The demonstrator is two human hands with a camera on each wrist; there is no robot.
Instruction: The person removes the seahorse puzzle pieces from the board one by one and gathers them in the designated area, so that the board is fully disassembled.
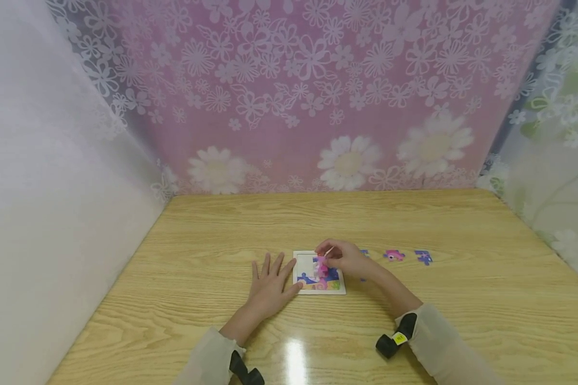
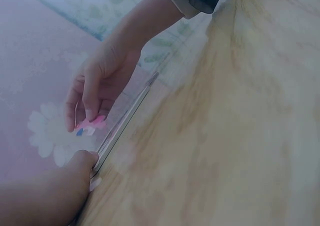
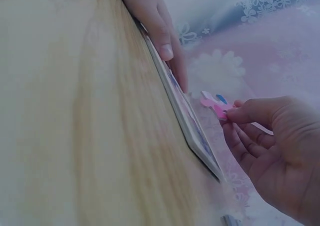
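Observation:
A white-framed jigsaw puzzle board [image 1: 319,292] lies on the wooden table, with blue, pink and orange pieces fitted along its bottom and right side. Its upper left shows bare white. My right hand [image 1: 350,260] pinches a pink puzzle piece [image 3: 216,105] between thumb and fingertips, close over the board. In the left wrist view that pink piece also shows a bit of blue and white. Fingers spread, my left hand [image 1: 268,289] rests flat on the table, its thumb and index fingertip at the board's left edge.
To the right of the board lie a pink puzzle piece with an eye [image 1: 394,255] and a blue puzzle piece [image 1: 423,257]. More blue bits show partly hidden behind my right hand. A flowered pink curtain [image 1: 318,107] hangs along the table's far edge.

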